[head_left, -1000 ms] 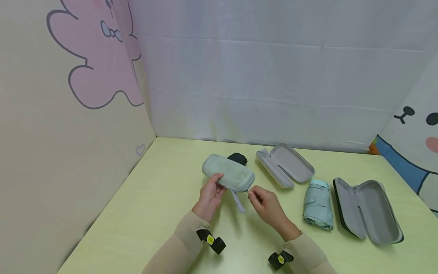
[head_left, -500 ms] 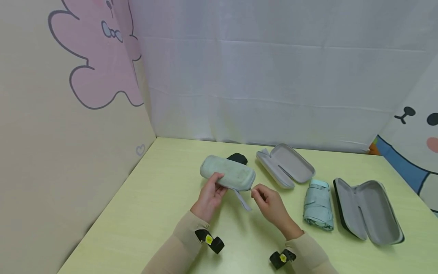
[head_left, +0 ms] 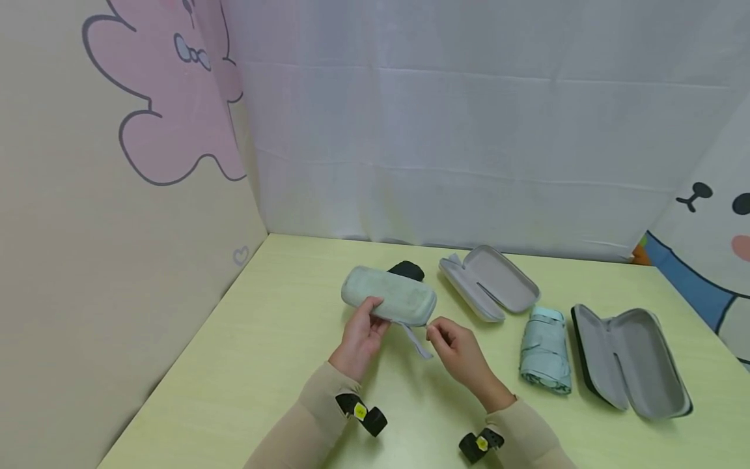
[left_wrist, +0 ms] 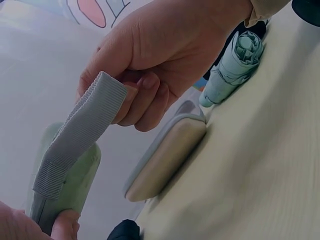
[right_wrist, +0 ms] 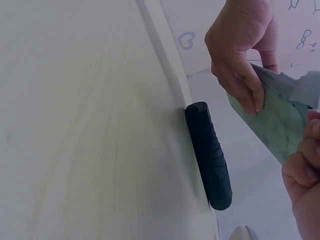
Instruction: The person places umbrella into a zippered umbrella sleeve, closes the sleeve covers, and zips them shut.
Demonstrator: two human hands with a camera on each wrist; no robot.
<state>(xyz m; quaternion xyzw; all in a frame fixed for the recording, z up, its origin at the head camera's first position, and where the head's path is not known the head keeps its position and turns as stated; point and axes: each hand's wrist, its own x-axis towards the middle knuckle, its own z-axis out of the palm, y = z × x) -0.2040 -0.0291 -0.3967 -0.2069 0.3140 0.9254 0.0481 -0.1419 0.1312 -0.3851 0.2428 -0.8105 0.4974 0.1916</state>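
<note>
A pale green zip case point(head_left: 389, 295) is held up over the table, its long side toward me. My left hand point(head_left: 359, 335) grips its near edge, thumb on top and fingers beneath. At the near right corner, my right hand point(head_left: 459, 352) has curled fingers pinching what looks like the zipper pull, mostly hidden by the fingertips. A grey ribbon strap point(left_wrist: 82, 132) dangles from the case between the hands. In the right wrist view, my left hand point(right_wrist: 242, 55) spans the case while the right hand's fingers point(right_wrist: 305, 165) sit at its end.
Behind the green case lies a dark folded umbrella point(right_wrist: 209, 160). To the right are a rolled teal umbrella point(head_left: 545, 352) and two opened grey-lined cases, one farther back point(head_left: 506, 283) and one nearer point(head_left: 647, 365). A white curtain point(head_left: 410, 150) backs the yellow table point(head_left: 234, 378).
The green case has shifted slightly left and turned a little. The right hand drew slightly right, then came back left, staying at the corner. The strap's loose end has swung right.
</note>
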